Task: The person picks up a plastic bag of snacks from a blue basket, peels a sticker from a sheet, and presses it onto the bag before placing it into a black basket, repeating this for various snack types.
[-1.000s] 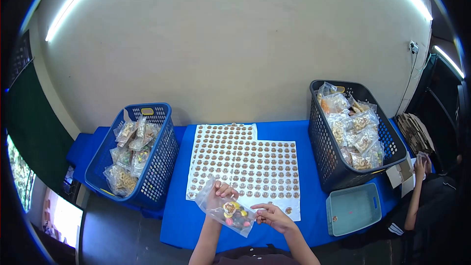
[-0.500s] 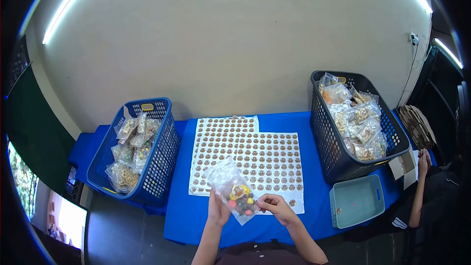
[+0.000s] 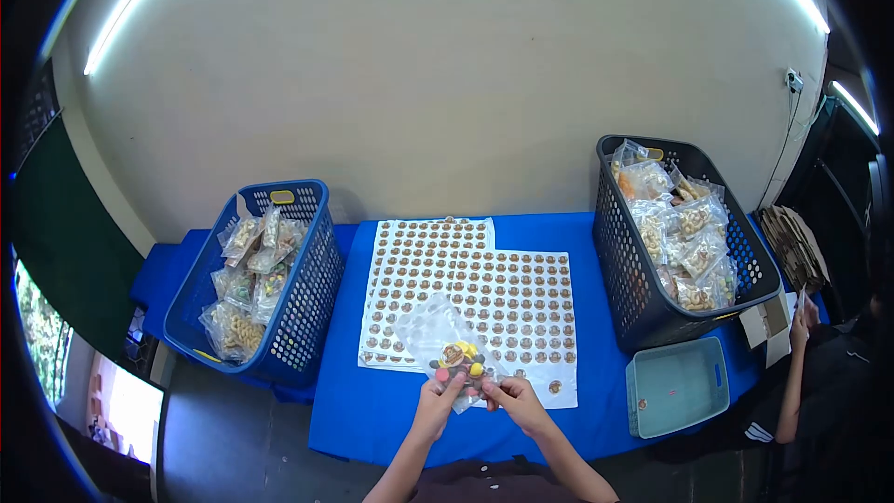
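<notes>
A clear plastic bag of colourful round sweets or snacks is held over the front of the sticker sheets, with a round brown and yellow sticker on its face. My left hand grips the bag's lower left part, thumb on the front. At the lower right corner, my right hand pinches the bag between thumb and fingers. Beneath lie white sheets covered in rows of round stickers; near the front right corner a single sticker stands apart.
A blue basket of filled snack bags stands left; a black basket with more stands right. In front of the latter sits a pale green tray. Folded cardboard and another person's hand are at far right.
My left hand has shifted right and down to the bag's lower part, its thumb now in front. The bag has swung slightly. The other person's hand now holds up something clear.
</notes>
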`<state>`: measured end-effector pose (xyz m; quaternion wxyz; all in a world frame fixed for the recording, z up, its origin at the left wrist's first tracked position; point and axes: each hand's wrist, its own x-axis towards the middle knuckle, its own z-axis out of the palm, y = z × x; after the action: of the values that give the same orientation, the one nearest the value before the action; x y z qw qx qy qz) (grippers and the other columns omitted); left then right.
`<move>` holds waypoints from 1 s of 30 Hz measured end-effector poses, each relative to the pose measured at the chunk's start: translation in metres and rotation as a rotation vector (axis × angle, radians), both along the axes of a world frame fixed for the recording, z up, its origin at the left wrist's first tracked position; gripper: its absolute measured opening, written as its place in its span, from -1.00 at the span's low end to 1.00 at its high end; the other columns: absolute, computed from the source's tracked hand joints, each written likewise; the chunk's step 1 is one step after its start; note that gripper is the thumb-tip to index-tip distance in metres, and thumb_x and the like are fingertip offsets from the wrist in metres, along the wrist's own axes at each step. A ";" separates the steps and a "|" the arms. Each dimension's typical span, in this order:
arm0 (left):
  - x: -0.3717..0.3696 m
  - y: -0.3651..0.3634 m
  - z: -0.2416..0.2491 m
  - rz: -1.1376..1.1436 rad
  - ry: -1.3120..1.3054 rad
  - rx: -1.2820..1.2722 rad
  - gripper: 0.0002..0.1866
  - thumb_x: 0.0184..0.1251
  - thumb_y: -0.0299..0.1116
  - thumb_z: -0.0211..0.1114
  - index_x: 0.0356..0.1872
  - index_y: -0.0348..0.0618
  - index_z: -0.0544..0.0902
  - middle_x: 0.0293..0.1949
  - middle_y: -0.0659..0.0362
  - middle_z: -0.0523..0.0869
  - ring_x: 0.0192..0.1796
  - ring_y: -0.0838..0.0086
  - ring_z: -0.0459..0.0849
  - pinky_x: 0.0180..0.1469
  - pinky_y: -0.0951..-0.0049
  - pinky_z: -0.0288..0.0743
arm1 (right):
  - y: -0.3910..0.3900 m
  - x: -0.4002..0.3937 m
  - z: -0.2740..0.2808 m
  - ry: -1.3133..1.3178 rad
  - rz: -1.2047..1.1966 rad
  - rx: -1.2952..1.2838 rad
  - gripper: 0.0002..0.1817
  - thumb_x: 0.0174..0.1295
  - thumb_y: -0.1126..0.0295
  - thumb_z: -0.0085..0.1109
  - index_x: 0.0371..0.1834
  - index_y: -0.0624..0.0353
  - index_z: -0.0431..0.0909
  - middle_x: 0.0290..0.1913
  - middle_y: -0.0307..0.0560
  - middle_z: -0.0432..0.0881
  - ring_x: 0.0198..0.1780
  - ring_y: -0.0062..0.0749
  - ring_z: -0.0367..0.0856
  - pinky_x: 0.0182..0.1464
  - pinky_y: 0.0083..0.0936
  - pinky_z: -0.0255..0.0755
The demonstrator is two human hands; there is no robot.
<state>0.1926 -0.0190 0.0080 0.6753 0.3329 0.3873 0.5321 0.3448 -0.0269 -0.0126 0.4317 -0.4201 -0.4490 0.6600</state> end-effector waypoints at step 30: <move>-0.162 -0.062 -0.027 0.401 0.238 -0.141 -0.71 0.34 -0.28 0.01 -0.01 -0.20 0.42 -0.08 0.12 0.56 -0.05 0.47 0.54 -0.01 0.51 0.38 | 0.042 0.146 -0.035 0.114 -1.024 0.107 -0.61 0.19 0.06 0.04 -0.05 0.08 0.44 -0.36 -0.38 0.45 -0.44 -0.76 0.31 -0.40 -0.79 0.16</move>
<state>0.0307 -0.0809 -0.0194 0.5272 0.2617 0.5589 0.5841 0.4904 0.0155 -0.0480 0.7439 -0.5269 -0.1947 0.3620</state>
